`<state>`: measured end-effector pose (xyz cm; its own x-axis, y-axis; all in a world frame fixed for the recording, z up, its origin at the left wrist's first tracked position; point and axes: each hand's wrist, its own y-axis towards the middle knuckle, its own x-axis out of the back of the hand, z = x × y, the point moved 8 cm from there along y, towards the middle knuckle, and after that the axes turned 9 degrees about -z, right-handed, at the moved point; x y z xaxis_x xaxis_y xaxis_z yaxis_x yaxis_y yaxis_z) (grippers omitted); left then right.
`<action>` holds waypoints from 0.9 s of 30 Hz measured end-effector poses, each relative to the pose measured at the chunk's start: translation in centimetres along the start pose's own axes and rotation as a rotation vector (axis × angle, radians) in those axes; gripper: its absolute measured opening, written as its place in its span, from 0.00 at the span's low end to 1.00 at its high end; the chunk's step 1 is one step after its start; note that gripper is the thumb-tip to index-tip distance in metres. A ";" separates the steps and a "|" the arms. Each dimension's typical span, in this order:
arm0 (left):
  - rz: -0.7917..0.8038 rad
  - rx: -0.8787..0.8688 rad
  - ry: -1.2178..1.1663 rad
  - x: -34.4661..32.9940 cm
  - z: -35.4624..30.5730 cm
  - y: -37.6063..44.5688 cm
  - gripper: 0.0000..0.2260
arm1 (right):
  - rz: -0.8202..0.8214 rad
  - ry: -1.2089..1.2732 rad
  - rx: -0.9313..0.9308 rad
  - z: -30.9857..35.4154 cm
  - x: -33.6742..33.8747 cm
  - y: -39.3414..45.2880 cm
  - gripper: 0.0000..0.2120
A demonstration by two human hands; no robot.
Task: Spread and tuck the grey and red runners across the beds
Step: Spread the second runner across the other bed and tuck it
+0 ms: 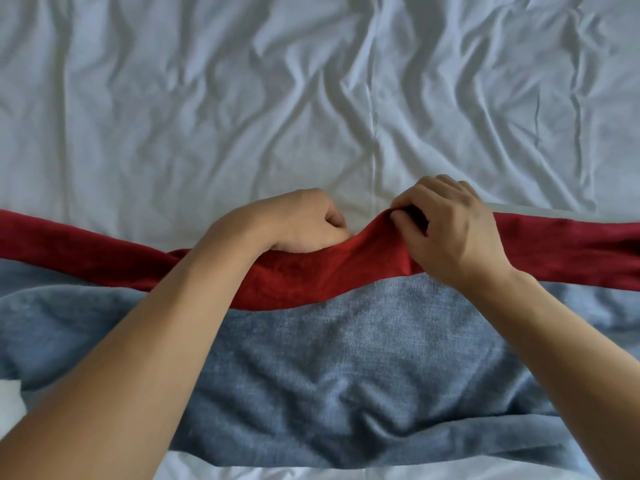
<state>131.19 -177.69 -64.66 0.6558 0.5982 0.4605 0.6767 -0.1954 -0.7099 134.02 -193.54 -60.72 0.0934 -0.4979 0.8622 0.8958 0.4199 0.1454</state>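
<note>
Red runner (311, 271) lies bunched across the bed (311, 98), grey runner (346, 358) rumpled nearer; left hand (301, 223) and right hand (446, 223) fingers pinch red's far edge. Spreading unfinished, tucking pending.

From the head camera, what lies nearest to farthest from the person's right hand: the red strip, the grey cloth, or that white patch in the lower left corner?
1. Red strip: gripped by the right hand itself.
2. Grey cloth: just below, under the wrist.
3. White patch: far lower left edge.

Both hands (377, 225) on the red runner (311, 271)
</note>
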 end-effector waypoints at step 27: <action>-0.691 -0.288 0.289 7.3 -1.0 -0.4 0.04 | 0.078 0.022 -0.126 1.7 -1.3 3.5 0.11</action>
<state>136.06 -174.07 -60.50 0.0910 0.4399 0.8934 0.9953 -0.0707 -0.0665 136.30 -190.14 -60.49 0.1733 -0.4841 0.8577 0.9327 0.3604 0.0149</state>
